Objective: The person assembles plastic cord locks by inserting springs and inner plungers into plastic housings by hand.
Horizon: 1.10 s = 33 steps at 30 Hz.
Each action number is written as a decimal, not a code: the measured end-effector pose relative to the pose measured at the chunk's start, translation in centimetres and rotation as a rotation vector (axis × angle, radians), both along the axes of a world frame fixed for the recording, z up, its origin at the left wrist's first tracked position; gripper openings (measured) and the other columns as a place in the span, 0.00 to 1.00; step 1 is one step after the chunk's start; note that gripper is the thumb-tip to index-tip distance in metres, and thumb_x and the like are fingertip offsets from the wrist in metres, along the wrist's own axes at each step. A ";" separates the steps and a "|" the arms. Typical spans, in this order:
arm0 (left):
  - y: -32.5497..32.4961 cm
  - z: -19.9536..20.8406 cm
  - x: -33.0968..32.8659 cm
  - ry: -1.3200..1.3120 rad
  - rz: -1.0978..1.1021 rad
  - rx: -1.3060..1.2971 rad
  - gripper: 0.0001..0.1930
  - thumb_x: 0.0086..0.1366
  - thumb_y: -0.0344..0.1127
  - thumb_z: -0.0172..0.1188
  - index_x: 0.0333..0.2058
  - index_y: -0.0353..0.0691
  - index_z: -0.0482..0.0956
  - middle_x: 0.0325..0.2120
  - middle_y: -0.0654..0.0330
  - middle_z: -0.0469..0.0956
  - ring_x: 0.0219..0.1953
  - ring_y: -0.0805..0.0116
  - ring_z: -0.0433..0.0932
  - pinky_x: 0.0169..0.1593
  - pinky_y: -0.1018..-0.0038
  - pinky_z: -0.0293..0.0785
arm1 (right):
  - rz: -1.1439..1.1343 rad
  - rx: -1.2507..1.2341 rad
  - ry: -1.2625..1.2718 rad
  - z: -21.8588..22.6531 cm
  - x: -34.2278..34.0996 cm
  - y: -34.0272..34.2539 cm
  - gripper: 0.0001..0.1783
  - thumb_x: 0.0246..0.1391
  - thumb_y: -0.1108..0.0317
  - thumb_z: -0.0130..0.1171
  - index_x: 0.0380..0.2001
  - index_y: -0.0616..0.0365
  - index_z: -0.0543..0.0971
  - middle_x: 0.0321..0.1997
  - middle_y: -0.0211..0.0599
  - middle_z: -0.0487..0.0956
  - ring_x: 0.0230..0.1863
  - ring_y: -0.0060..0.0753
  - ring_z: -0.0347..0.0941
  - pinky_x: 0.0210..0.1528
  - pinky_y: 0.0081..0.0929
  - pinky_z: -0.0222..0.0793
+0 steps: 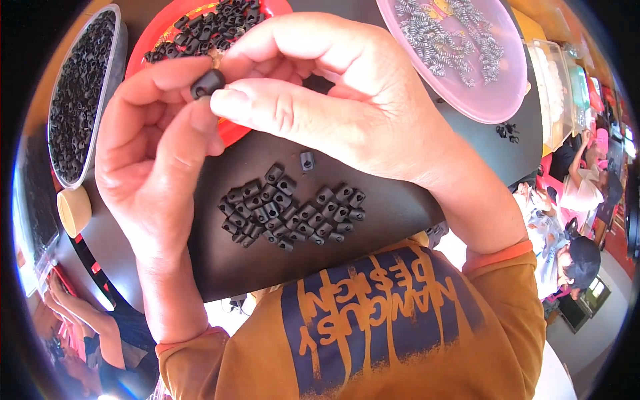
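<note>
A worker's two bare hands meet above a dark table [400,207], bent over a small black cord lock [208,84] with a rounded barrel and an opening in its side. The left hand [148,143] pinches the piece between thumb and forefinger, its other fingers curled behind; the right hand [347,93] comes in from the other side, narrowed at the fingertips, its thumb tip right at the piece, though whether it grips some smaller part of its own cannot be told. Behind the hands sits a red tray [235,135] of black plastic parts [217,27]; to the right, a translucent pink dish [480,110] carries loose metal coil springs [443,47]; at far left stands a long clear tub [117,60] full of more black pieces [79,100]. On the table below the hands lies a heap of black barrels [267,207], with a single barrel [307,161] just beyond it. The step in hand appears to be joining or seating the parts of one lock by fingertip pressure. The next move would seem to call for a steady left pinch, the opening kept in line, while the right thumb presses straight, lest a spring inside, if there is one, push the parts apart
</note>
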<state>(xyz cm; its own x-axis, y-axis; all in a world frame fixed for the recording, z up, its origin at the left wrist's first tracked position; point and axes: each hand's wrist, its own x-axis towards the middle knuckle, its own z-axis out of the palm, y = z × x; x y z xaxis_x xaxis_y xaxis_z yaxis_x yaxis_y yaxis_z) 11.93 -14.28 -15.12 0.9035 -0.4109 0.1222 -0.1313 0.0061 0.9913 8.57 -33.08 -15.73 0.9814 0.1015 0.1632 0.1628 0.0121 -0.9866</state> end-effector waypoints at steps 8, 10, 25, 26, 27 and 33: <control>-0.7 0.1 -0.9 -0.177 0.064 0.137 0.12 0.63 0.20 0.56 0.46 0.29 0.75 0.37 0.57 0.79 0.32 0.78 0.74 0.38 0.83 0.71 | -0.031 -0.008 -0.049 0.0 0.1 -0.2 0.08 0.49 0.69 0.67 0.31 0.62 0.80 0.26 0.38 0.82 0.28 0.26 0.80 0.33 0.22 0.75; -0.4 0.0 -0.8 -0.334 0.069 0.245 0.11 0.63 0.19 0.56 0.45 0.29 0.76 0.38 0.57 0.80 0.32 0.78 0.75 0.39 0.83 0.72 | -0.038 -0.051 -0.071 -0.3 0.2 -0.1 0.08 0.49 0.70 0.67 0.31 0.62 0.80 0.25 0.38 0.82 0.27 0.27 0.80 0.32 0.23 0.75; 0.3 -2.4 2.6 -0.342 0.237 0.364 0.07 0.64 0.25 0.59 0.41 0.34 0.81 0.35 0.65 0.80 0.33 0.81 0.74 0.39 0.86 0.68 | -0.045 0.194 -0.023 -0.8 0.4 -3.1 0.08 0.60 0.68 0.60 0.36 0.62 0.77 0.27 0.24 0.75 0.25 0.07 0.66 0.27 0.07 0.64; 0.4 -2.4 2.3 -0.422 0.159 0.480 0.06 0.63 0.24 0.60 0.39 0.35 0.81 0.34 0.66 0.79 0.34 0.80 0.74 0.41 0.85 0.69 | -0.044 0.191 -0.020 -1.1 0.5 -3.1 0.08 0.60 0.68 0.60 0.36 0.62 0.77 0.27 0.24 0.75 0.25 0.07 0.66 0.27 0.07 0.64; 0.5 -1.9 2.7 -0.539 0.095 0.560 0.06 0.61 0.23 0.60 0.38 0.35 0.81 0.33 0.65 0.79 0.34 0.79 0.75 0.41 0.84 0.69 | -0.041 0.198 -0.035 -0.9 0.6 -2.7 0.08 0.60 0.68 0.59 0.36 0.62 0.77 0.27 0.24 0.75 0.25 0.07 0.66 0.27 0.07 0.64; 0.0 -0.8 2.9 -0.738 -0.013 0.705 0.07 0.56 0.23 0.62 0.34 0.37 0.82 0.34 0.57 0.80 0.37 0.62 0.79 0.43 0.73 0.72 | -0.047 0.151 0.008 -0.1 1.4 -1.5 0.08 0.61 0.68 0.58 0.35 0.62 0.76 0.29 0.25 0.75 0.27 0.07 0.67 0.27 0.08 0.64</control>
<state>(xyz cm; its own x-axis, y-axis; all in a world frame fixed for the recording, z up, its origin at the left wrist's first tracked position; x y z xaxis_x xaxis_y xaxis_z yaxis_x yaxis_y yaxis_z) 14.83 -14.30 -15.88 0.6956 -0.6141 0.3729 -0.7151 -0.5419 0.4417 10.02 -34.61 -15.80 0.9857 0.0303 0.1657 0.1592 0.1530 -0.9753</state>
